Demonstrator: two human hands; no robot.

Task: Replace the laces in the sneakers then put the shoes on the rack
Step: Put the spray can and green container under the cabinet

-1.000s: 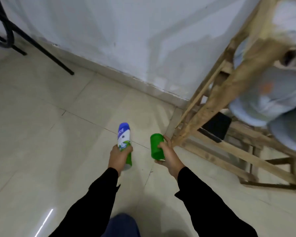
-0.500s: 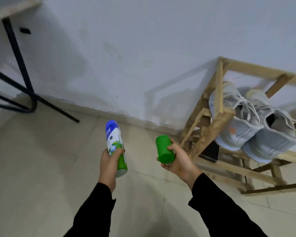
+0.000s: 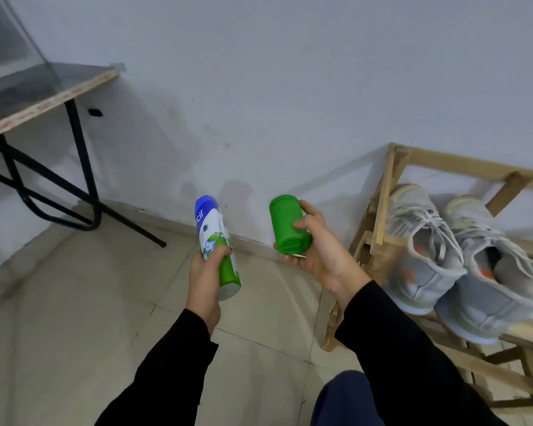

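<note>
Green cap [image 3: 288,229] is sitting off the can. The right hand [image 3: 317,253] is gripping it with fingers and thumb curled round its side, closed end up. The left hand [image 3: 205,281] is wrapping the lower half of the spray can [image 3: 215,238], thumb across the label, blue end up and leaning slightly left.

The 2 sneakers [image 3: 425,250] are resting on the wooden rack [image 3: 382,195] to the right. They are laced, side by side and touching, heels toward the camera. I'm reading lacing and racking as done.

The step in hand is looking like an add-on, either spraying the shoes or recapping. I cannot tell which.

If recapping:
- Turn the cap's open end toward the blue end of the can.
- Line up the 2 axes before pushing.
- Press straight, not at an angle.
- The low grip on the can is giving good counter-force, so leave it as it is.

If spraying:
- Check the nozzle direction first. The nozzle is possibly under the blue dome, but it is too blurred to confirm.
- The can is pointing at the wall and is well apart from the shoes, so swing it right.
- Aim into the 2 openings rather than at the laces.
- Keep the cap hand out of the spray line.
</note>
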